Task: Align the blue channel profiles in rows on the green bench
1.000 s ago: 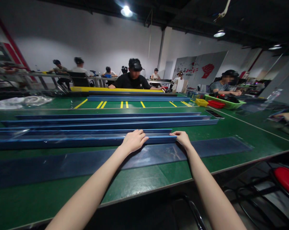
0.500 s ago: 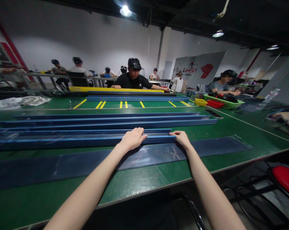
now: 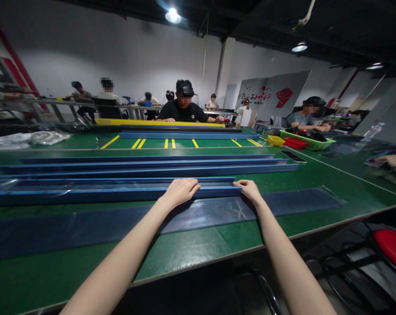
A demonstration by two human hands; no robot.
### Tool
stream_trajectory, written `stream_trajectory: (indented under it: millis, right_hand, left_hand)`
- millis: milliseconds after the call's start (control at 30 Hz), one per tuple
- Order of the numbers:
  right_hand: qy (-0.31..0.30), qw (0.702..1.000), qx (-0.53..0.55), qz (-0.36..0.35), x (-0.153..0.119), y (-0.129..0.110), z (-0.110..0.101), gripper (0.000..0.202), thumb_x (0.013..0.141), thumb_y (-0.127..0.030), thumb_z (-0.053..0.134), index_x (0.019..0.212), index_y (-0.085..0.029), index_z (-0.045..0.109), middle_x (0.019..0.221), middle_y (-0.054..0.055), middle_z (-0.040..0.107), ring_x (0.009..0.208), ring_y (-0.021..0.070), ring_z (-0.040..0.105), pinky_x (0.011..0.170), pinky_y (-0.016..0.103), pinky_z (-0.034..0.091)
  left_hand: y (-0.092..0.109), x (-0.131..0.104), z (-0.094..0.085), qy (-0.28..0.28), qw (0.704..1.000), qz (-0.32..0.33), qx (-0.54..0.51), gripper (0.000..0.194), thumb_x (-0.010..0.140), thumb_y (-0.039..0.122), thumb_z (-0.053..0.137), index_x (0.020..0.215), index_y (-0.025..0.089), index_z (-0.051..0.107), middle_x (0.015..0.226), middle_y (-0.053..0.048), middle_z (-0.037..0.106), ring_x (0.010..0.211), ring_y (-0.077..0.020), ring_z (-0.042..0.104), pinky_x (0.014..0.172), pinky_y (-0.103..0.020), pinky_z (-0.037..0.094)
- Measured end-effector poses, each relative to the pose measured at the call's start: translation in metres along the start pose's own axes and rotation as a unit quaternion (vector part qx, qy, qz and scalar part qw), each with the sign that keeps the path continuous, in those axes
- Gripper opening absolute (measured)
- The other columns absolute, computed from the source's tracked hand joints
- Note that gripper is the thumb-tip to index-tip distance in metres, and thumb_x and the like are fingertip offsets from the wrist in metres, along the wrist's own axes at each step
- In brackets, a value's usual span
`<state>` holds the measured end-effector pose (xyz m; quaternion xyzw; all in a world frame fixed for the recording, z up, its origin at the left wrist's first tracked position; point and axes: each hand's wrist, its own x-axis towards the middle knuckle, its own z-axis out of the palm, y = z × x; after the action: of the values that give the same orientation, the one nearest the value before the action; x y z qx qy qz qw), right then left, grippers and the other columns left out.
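A long blue U-shaped channel strip (image 3: pixel 96 196) lies across the table before me, its left end running out of view. My left hand (image 3: pixel 182 190) is closed over it, thumb on the near wall and fingers reaching inside. At its right end, my right hand (image 3: pixel 249 190) grips the tip between thumb and fingers; the fingertips are partly hidden. Shiny clear plastic (image 3: pixel 23 186) shows inside the channel at the left. Nearer to me, under my forearms, a long flat clear plastic sleeve (image 3: pixel 211 214) rests on the green tabletop (image 3: pixel 191 253).
Behind the held piece lie more blue channel strips (image 3: pixel 152 168). A phone (image 3: pixel 293 156), a yellow tray (image 3: pixel 275 140), a red tray (image 3: pixel 295 142) and a green basket (image 3: pixel 319 143) stand right. A co-worker (image 3: pixel 184 107) sits opposite behind a yellow strip (image 3: pixel 158 123). A red stool (image 3: pixel 393 245) is lower right.
My left hand has dipped slightly and its fingers have drawn in on the channel strip. My right hand stays at the end. Across the table, the co-worker's hands have shifted.
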<state>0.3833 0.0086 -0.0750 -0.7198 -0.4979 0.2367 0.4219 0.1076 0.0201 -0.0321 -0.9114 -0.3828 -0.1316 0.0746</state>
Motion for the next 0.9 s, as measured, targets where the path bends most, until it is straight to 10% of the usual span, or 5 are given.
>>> stream_trajectory:
  millis: [900]
  right_hand:
    - [-0.006, 1.000, -0.014, 0.007, -0.001, -0.002, 0.000, 0.023, 0.066, -0.033, 0.054, 0.073, -0.015, 0.066, 0.066, 0.005, 0.062, 0.052, 0.0115, 0.053, 0.037, 0.018, 0.037]
  left_hand:
    - [0.007, -0.014, 0.006, 0.024, 0.998, -0.034, 0.050, 0.033, 0.090, 0.040, 0.029, 0.087, 0.017, 0.052, 0.083, -0.006, 0.065, 0.079, -0.0185, 0.060, 0.066, -0.026, 0.039]
